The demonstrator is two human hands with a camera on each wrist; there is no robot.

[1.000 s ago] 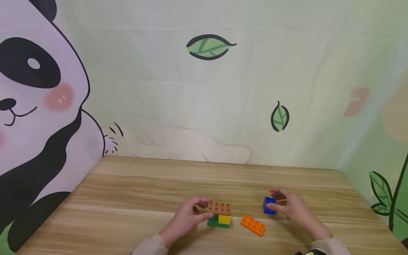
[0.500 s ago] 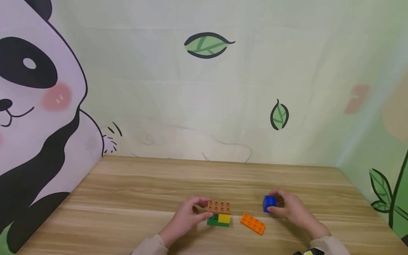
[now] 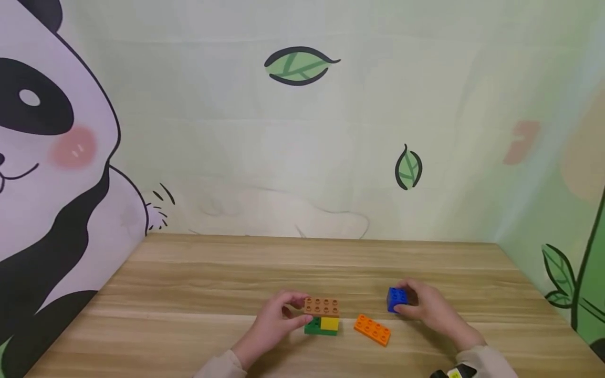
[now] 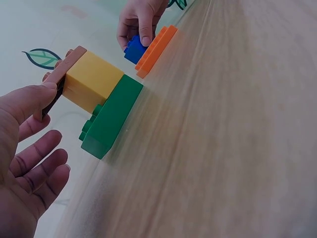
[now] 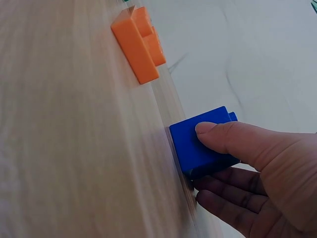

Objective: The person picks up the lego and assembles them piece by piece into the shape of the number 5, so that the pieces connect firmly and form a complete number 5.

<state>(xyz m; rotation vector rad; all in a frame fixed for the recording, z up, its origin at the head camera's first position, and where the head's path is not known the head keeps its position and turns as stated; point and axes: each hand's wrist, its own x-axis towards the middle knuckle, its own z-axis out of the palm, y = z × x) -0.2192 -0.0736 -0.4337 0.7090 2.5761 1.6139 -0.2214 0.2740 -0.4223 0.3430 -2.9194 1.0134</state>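
Observation:
My left hand (image 3: 279, 320) pinches the left end of a brown studded plate (image 3: 322, 307) between thumb and fingers. That plate lies across a yellow brick (image 3: 330, 323), which is set on a green base brick (image 4: 113, 119) resting on the table. In the left wrist view the brown plate overhangs the green brick's other end, with a gap between. My right hand (image 3: 427, 310) holds a small blue brick (image 5: 205, 144) by its sides, thumb on the near face; the blue brick stands on the table. Between the hands lies an orange studded plate (image 3: 372, 329), untouched.
The wood-grain table (image 3: 212, 283) extends to a pale backdrop (image 3: 212, 157) with printed leaves at the back. A printed panda (image 3: 56, 157) covers the left side. A dark strap piece (image 3: 454, 371) sits at the right sleeve.
The right hand's fingers have closed in around the blue brick. The left hand and the stack keep their places; the whole head view has shifted slightly.

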